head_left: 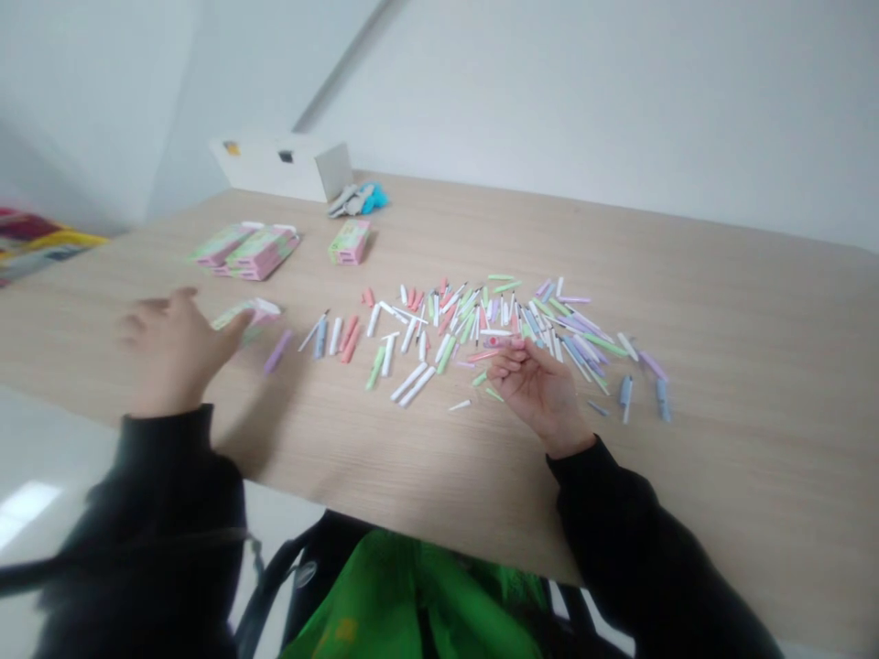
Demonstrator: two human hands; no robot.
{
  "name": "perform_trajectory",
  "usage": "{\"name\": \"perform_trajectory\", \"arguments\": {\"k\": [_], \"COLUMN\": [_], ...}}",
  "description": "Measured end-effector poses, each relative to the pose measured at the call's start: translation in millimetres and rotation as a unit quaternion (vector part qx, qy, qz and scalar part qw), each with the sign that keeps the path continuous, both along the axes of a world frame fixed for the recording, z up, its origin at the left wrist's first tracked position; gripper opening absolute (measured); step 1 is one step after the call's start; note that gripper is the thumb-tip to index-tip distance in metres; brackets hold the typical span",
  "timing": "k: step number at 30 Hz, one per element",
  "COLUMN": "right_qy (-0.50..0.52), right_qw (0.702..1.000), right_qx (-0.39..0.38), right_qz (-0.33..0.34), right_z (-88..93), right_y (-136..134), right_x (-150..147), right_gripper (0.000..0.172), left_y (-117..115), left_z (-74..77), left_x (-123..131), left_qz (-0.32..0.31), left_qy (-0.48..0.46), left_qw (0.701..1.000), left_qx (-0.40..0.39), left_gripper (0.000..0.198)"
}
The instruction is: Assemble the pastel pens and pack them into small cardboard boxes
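Observation:
My left hand (175,348), slightly blurred, is raised over the left part of the table with its fingers spread. Just beyond its thumb lies a small pink-and-green box (265,311), partly covered by the hand. A purple pen piece (278,351) rests to the right of that hand. My right hand (539,395) is closed in a pinch at the near edge of a spread of pastel pens (473,316). Between its fingertips is a pink pen piece (504,342), partly hidden by the fingers. Two white pen pieces (413,384) lie side by side left of this hand.
Stacked pink-and-green boxes (257,252) stand at the back left, with a single box (350,242) to their right. Behind them are a white carton (275,169) and grey-and-blue gloves (359,199). A wall (618,110) rises behind the wooden table (742,366).

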State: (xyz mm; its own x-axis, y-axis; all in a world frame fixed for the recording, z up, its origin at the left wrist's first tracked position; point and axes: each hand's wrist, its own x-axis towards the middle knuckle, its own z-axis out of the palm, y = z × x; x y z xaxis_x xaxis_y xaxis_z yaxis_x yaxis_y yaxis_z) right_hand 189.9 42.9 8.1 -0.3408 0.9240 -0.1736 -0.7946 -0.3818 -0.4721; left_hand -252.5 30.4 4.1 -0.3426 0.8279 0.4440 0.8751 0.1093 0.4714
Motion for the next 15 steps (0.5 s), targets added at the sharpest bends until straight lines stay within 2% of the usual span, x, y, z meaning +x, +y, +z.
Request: {"name": "perform_trajectory", "arguments": {"k": [1,3,4,5,7,9,13,15], "right_qy": [-0.002,-0.001,0.0,0.002,0.003,-0.004,-0.024,-0.028], "right_qw": [1.0,1.0,1.0,0.999,0.999,0.999,0.999,0.999], "right_qx": [-0.005,-0.019,-0.026,-0.032,-0.039,-0.038,-0.024,-0.018], "right_qz": [-0.003,-0.009,-0.012,-0.013,-0.01,0.001,0.023,0.029], "right_z": [0.7,2.6,3.5,4.3,4.9,3.9,-0.5,-2.2], "right_y": [-0.3,-0.8,-1.0,-1.0,-0.9,-0.4,0.8,1.2], "right_x": [-0.3,-0.5,-0.4,-0.2,0.5,1.5,2.8,3.3], "right_gripper": [0.018,0.019,0.019,0.019,0.017,0.014,0.01,0.009], "left_y": [-0.4,0.6,2.0,3.9,8.2,11.8,15.5,16.1], "left_z": [-7.2,-24.1,-32.8,-41.3,-55.2,-63.0,-58.7,-50.1], "left_x": [-18.3,-47.0,-57.7,-66.1,-77.0,-81.2,-77.8,-73.0], "left_qz": [0.091,0.134,0.145,0.134,0.09,0.062,-0.014,-0.085], "left_qy": [-0.018,-0.032,-0.038,-0.042,-0.018,0.014,0.066,0.068], "left_qw": [0.996,0.99,0.988,0.989,0.996,0.997,0.997,0.993], "left_qx": [-0.015,-0.042,-0.048,-0.045,0.016,0.044,0.039,0.033], "left_gripper": [0.078,0.088,0.087,0.083,0.082,0.082,0.073,0.064]}}
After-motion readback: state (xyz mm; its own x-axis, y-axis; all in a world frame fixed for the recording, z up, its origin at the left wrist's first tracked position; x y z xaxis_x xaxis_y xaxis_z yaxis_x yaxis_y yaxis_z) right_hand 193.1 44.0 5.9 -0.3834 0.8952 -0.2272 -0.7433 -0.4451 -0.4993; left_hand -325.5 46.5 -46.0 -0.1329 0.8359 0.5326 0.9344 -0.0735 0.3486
